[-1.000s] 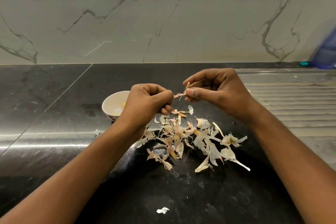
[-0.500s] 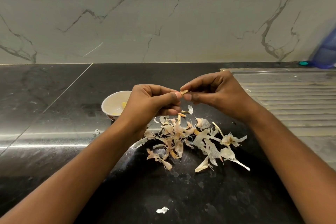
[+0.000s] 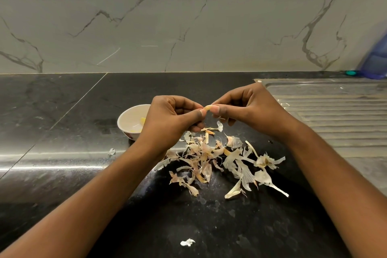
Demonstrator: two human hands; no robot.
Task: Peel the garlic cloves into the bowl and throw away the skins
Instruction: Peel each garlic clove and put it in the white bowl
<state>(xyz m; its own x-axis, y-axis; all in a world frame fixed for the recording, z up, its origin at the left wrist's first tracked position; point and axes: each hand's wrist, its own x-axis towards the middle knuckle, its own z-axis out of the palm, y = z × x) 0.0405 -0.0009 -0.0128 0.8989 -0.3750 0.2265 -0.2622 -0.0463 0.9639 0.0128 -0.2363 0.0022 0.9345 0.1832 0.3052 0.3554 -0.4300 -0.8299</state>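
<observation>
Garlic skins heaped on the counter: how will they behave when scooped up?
The garlic skins look thin, curled and papery, so probably very light, floppy and apt to scatter. A stray flake lies apart, so a sweep across the glossy counter likely leaves bits.

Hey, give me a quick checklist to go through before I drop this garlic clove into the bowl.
1. Clove gripped: the garlic clove is pinched between the left hand and the right hand. Ok.
2. Clove fully peeled: the fingertips hide most of it. Cannot tell.
3. Bowl upright and near: the bowl stands on the counter, just behind the left hand. Ok.
4. Room in bowl: mostly bare inside. Ok.
5. Skins thrown away: the skins lie piled on the counter below the hands. Not ok.
</observation>
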